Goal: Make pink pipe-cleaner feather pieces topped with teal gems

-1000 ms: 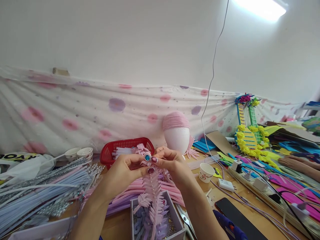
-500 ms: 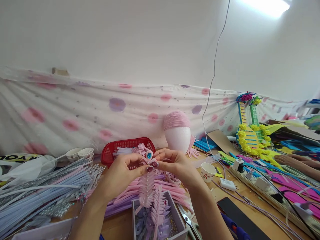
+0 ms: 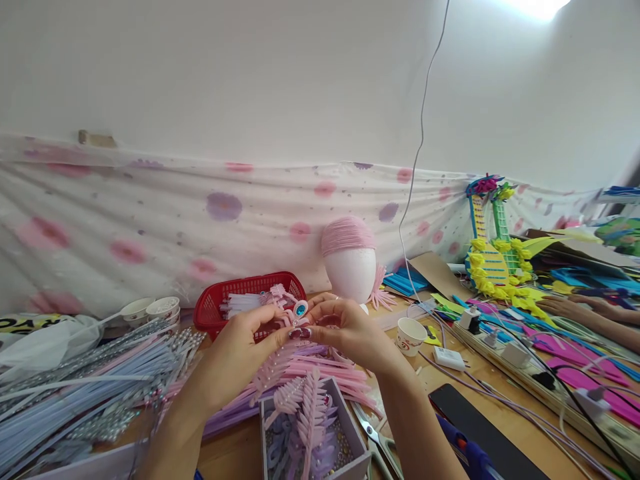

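Observation:
A pink ornament (image 3: 300, 309) with a blue gem and pearl-dotted, feather-like strips is pinched between my two hands. My left hand (image 3: 245, 347) grips it from the left, thumb and fingers pressed together. From the right, my right hand (image 3: 345, 330) holds the same piece, its thumb tip meeting the left thumb. Pink strips hang below the fingers, over a grey box (image 3: 354, 433) of pink and purple pieces and beads. Behind the hands are a red basket (image 3: 207, 305) and a white foam head (image 3: 351, 270) wrapped in pink yarn.
Scissors (image 3: 373, 433), a black phone (image 3: 480, 433), a paper cup (image 3: 411, 335) and a power strip (image 3: 565, 407) lie rightward. Silver and pale-blue stems (image 3: 95, 407) cover the left. Another person's hands (image 3: 585, 312) rest at far right, near flower-trimmed instrument shapes (image 3: 493, 267).
The ornament has tilted, its gem shifting slightly right and its hanging strip swinging left. My thumbs have come closer together. The whole view has shifted a little.

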Tool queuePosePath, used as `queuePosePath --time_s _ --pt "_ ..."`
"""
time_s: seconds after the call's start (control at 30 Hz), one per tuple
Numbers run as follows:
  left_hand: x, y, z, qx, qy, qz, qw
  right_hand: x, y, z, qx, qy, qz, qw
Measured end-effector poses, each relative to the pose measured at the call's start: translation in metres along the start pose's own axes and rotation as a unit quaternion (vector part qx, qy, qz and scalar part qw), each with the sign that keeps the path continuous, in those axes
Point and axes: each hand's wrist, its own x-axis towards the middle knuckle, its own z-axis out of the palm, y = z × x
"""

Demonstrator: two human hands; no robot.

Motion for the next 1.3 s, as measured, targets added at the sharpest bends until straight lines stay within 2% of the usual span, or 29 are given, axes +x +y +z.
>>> queuePosePath --time_s 0.17,0.33,0.53,0.6,0.83,1.07,1.3 --pt "0.001 -0.004 0.000 -0.021 0.002 0.004 1.000 0.003 0.001 0.005 0.034 0.040 0.013 0.999" --pt "0.003 -0.007 0.001 -0.040 0.039 -0.005 0.998 0.004 0.002 0.012 0.079 0.087 0.003 0.993" --pt "0.007 0.000 0.008 -0.181 0.017 -0.030 0.983 0.003 -0.005 0.018 0.138 0.099 0.018 0.985" --pt "0.008 0.001 0.010 -0.198 0.019 -0.034 0.979 0.002 -0.008 0.018 0.150 0.105 0.026 0.983" --pt "0.007 -0.003 0.007 -0.164 0.035 -0.015 0.986 0.000 -0.009 0.013 0.196 0.055 0.055 0.978" --pt "0.007 -0.007 0.005 -0.189 0.030 -0.020 0.981 -0.003 -0.010 0.008 0.177 0.037 0.055 0.982" --pt "0.008 -0.005 0.005 -0.192 0.055 -0.013 0.980 -0.002 -0.008 0.011 0.173 0.029 0.052 0.983"
